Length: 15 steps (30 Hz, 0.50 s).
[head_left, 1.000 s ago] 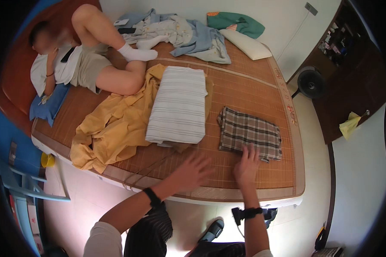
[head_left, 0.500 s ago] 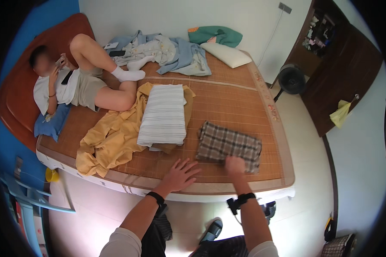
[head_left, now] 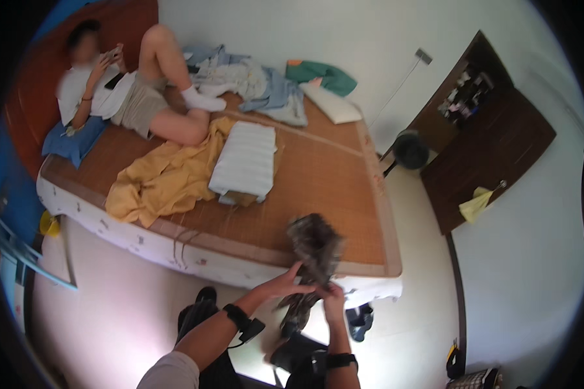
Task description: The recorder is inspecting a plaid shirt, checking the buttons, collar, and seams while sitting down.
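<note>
Forearms: both rise from below, wristbands on; the black wristband [head_left: 243, 319] on the left carries a dark box, and the right upper arm is cut off at the lower edge.
Right hand [head_left: 333, 299]: back upward, wrist nearly straight, fingers closed on the bunched cloth, fingertips hidden in it.
Left hand [head_left: 284, 284]: reaches in from the left, thumb apart, fingers grasping the cloth beside the right hand; some fingertips are hard to make out.
Plaid cloth [head_left: 315, 243]: crumpled and blurred across the bed's near edge, its lower part over the floor; whether its far end touches the mat is unclear.
Woven bed mat [head_left: 324, 175]: partly covered by a yellow cloth [head_left: 165, 178], itself partly hidden under a folded white bundle [head_left: 245, 159].
Reclining person [head_left: 113, 91]: face blurred, phone mostly hidden by hands.
Doorway [head_left: 464, 97]: contents too small to tell.
</note>
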{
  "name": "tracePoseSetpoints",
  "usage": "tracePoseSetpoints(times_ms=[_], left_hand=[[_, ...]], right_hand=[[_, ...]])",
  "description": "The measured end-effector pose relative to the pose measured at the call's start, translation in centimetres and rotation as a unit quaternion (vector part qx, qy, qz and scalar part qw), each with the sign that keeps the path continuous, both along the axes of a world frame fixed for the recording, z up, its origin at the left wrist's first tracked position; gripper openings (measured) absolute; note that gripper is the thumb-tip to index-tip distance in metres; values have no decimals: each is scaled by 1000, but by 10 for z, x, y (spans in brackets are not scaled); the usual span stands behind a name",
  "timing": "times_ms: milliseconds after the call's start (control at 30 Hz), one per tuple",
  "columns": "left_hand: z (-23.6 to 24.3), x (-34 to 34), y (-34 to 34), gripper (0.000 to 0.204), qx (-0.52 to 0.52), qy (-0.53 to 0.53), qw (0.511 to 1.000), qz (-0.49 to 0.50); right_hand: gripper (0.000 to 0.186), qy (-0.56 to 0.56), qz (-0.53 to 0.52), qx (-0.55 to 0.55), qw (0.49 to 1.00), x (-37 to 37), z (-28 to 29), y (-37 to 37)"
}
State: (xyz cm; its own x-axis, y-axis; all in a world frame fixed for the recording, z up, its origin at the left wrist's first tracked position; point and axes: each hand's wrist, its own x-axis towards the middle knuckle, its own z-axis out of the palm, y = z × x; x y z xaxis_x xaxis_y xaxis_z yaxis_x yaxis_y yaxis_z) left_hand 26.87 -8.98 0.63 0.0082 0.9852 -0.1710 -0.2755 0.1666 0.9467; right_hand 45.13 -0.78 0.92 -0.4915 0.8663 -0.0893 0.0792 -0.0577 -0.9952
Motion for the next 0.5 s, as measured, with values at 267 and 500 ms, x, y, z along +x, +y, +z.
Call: tracePoseSetpoints(times_ms=[267,500], left_hand=[[-38,20,-5,89,85,75,974,196],[-33,7,-25,47,-9,129,947,294]], right_hand=[[28,232,-64,-253,937,-21,11,-31],[36,220,-58,-247,942,0,11,-32]])
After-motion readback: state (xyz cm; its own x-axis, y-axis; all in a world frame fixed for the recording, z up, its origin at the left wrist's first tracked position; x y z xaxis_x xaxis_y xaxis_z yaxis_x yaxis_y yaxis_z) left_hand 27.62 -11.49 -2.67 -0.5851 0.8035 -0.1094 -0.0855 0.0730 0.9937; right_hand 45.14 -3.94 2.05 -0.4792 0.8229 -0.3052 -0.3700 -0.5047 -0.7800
